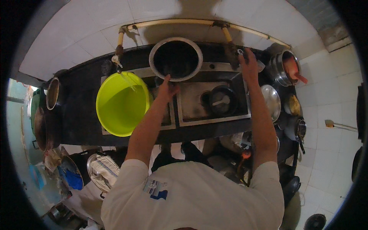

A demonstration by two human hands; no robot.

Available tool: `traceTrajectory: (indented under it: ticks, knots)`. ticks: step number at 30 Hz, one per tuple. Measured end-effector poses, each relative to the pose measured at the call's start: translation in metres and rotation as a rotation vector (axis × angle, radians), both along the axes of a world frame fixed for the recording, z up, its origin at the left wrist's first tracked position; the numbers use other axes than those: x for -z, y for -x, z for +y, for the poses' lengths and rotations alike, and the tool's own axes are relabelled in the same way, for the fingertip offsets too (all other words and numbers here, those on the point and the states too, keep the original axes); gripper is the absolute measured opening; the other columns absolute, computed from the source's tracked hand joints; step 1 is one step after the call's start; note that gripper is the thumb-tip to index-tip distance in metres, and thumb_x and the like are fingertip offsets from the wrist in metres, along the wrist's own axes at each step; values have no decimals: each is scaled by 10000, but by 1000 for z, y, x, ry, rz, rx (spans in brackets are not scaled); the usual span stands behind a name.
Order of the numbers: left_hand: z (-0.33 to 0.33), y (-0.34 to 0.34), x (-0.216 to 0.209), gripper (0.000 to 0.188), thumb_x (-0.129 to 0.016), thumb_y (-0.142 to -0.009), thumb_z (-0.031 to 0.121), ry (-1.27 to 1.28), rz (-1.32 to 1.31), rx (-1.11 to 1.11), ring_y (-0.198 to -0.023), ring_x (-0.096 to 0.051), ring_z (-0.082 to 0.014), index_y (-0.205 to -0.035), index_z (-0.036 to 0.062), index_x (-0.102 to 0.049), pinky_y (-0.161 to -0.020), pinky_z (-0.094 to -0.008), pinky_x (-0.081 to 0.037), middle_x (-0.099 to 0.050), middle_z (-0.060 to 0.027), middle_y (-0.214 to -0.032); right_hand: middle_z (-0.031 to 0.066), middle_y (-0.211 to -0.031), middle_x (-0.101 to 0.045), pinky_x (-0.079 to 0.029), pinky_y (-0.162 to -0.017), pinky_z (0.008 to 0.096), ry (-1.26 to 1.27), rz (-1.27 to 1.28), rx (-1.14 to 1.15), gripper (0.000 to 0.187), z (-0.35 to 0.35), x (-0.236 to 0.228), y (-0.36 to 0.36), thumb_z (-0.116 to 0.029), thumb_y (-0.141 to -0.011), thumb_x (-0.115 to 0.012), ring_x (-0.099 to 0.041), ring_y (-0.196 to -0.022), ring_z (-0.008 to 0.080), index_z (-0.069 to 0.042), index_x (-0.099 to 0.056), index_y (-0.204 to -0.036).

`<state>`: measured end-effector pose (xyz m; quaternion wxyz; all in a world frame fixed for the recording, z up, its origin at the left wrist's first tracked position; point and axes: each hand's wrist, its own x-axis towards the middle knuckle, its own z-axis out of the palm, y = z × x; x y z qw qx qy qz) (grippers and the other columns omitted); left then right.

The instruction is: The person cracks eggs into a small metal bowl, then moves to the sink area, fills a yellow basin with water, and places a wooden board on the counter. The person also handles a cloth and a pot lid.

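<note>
A round pot with a pale rim (154,57) and dark inside stands at the back edge of the sink. My left hand (166,92) is at its near rim, fingers apart, a fingertip touching or almost touching the rim. Farther right, my right hand (250,69) is raised to a tap (240,52) on the wall pipe, its thumb and fingers curled about the handle. A bright yellow-green basin (122,119) rests over the left sink bowl under another tap (116,61). In the right sink bowl (191,109) sits a dark pan (229,105) with a light utensil inside.
Stacked steel pots (278,71) with a red item stand at the right, beside a round steel lid (270,102). A yellow pipe (172,23) runs along the tiled wall. Left, a metal pan (53,93) leans on the black counter (78,115). Below lies a striped cloth (103,172).
</note>
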<state>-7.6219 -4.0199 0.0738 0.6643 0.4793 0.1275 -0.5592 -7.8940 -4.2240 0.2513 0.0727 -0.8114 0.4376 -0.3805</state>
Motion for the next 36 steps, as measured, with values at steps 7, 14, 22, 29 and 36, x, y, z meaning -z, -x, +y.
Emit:
traceTrajectory:
  ticks: [7, 14, 22, 29, 36]
  knots:
    - [-30, 1, 4, 378, -569, -823, 127, 9, -147, -67, -967, -582, -315, -1181, 37, -491, -794, -474, -538, -565, -139, -1074, 160, -1176, -614, -431, -910, 293, -278, -121, -230, 424, -8, 15, 14, -241, -939, -530, -601, -1049, 224, -44, -492, -1312]
    - [19, 58, -16, 355, -566, -816, 84, -78, -99, 246, -1032, -554, -311, -1155, 22, -483, -826, -468, -528, -532, -133, -1146, 141, -1162, -619, -423, -907, 283, -313, -239, -343, 352, -21, 16, 20, -186, -958, -487, -585, -1039, 218, -50, -525, -1281]
    - [18, 135, -32, 209, -562, -833, 64, -70, 204, 460, -1015, -553, -277, -1024, 12, -493, -908, -451, -498, -521, -107, -1043, 67, -1128, -625, -404, -907, 263, -598, -295, -408, 343, -31, 9, 26, -197, -973, -456, -547, -1005, 140, -78, -548, -1281]
    - [14, 154, -49, 129, -551, -846, 55, -76, 204, 463, -929, -550, -256, -944, 17, -478, -897, -430, -504, -488, -85, -957, 66, -1152, -603, -405, -944, 292, -722, -348, -474, 344, -42, 6, 34, -200, -979, -439, -549, -1032, 167, -96, -550, -1287]
    - [31, 148, -62, 172, -546, -838, 74, -45, 329, 499, -931, -543, -273, -986, 24, -474, -908, -439, -512, -484, -112, -980, 103, -1245, -560, -385, -999, 322, -858, -641, -549, 377, -42, 14, 16, -118, -886, -462, -524, -1134, 219, -27, -567, -1236]
